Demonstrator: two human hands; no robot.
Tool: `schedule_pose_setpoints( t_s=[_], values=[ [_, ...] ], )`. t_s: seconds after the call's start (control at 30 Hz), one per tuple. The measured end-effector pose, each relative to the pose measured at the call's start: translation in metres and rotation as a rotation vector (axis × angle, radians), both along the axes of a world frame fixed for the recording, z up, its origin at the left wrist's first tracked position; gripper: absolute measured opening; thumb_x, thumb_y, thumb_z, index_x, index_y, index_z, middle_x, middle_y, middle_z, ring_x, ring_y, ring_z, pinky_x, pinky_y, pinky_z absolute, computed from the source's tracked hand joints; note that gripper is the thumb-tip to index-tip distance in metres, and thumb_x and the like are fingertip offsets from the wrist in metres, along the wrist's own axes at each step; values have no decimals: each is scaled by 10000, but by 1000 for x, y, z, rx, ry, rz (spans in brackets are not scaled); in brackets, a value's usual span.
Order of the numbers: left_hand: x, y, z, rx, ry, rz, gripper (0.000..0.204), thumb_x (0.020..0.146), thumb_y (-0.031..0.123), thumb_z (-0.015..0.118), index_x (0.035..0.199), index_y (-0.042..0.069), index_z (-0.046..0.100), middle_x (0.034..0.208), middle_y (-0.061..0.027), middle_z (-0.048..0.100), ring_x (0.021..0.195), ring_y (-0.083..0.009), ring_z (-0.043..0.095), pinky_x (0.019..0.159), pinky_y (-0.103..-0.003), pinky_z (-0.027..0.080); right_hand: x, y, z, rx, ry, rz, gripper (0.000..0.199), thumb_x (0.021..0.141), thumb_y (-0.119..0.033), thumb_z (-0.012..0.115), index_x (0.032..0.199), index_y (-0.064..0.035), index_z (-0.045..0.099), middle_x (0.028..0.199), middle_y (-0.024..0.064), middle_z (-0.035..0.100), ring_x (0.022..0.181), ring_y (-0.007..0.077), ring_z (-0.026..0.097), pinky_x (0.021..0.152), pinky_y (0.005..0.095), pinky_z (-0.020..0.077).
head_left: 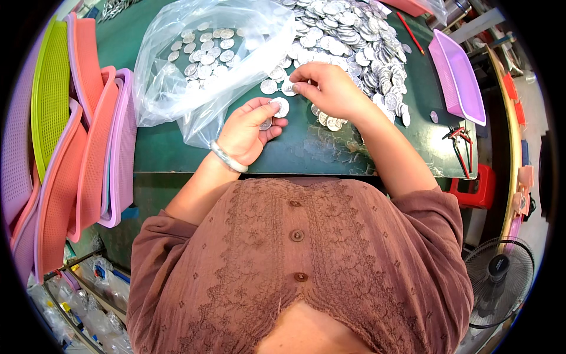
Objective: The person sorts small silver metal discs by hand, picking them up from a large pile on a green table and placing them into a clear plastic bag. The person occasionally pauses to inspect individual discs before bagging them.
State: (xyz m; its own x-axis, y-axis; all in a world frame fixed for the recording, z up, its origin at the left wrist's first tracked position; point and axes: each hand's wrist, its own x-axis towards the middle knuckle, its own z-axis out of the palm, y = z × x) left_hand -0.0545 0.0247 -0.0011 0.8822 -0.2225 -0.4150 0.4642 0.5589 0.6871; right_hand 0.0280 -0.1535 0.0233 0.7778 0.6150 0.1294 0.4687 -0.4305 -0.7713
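Over the green table [283,156], my left hand [244,130] is closed on a few round silver coin-like discs; one silver disc [281,107] shows flat between thumb and fingertips. To its right and slightly farther away, my right hand [330,88] pinches another coin-like disc [288,88]. Beyond it spreads a large heap of similar discs [377,65]. Several discs with a yellowish sheen [332,123] lie beneath my right wrist, partly covered by it. A clear plastic bag [154,88] lies beyond my left hand, with several loose discs [206,58] inside.
Stacked pink, purple and green plastic baskets [50,100] stand along the left side. On the table's right are a purple basket [451,76], a red pencil-like stick [411,32] and red-handled pliers [461,147]. A red stool [480,187] and a fan [499,268] stand off the right edge.
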Motion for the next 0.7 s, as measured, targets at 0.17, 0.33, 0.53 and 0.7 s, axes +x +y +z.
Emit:
schedule_pose_setpoints(
  t_s=[0.17, 0.33, 0.53, 0.7],
  values=[
    [0, 5, 5, -67, -36, -30, 150, 876, 116, 513, 988, 17, 506, 938, -136, 609, 819, -180, 617, 680, -248, 509, -1, 10, -11, -387, -609, 9, 155, 706, -139, 631, 847, -78, 623, 832, 88, 557, 870, 272, 543, 718, 371, 454],
    [1, 6, 10, -29, -45, -31, 179, 877, 107, 504, 1024, 4, 504, 971, -155, 609, 841, -193, 627, 690, -254, 520, 2, 13, -12, -382, -561, -30, 169, 684, -135, 653, 833, -71, 603, 834, 94, 573, 858, 284, 556, 718, 374, 450],
    [2, 6, 10, 13, -45, -12, 223, 879, 104, 499, 1074, -4, 503, 964, -131, 615, 836, -173, 627, 701, -247, 520, 4, 7, -4, -153, -94, -34, 149, 711, -92, 626, 833, -22, 575, 714, 96, 594, 691, 234, 581, 615, 338, 450],
    [3, 2, 13, 75, -44, 5, 221, 875, 104, 507, 1069, 1, 525, 935, -102, 623, 805, -155, 625, 700, -236, 514, -2, -9, 1, 231, 476, -145, 142, 761, -89, 615, 864, 5, 587, 692, 35, 586, 592, 101, 533, 539, 237, 435]
  ],
)
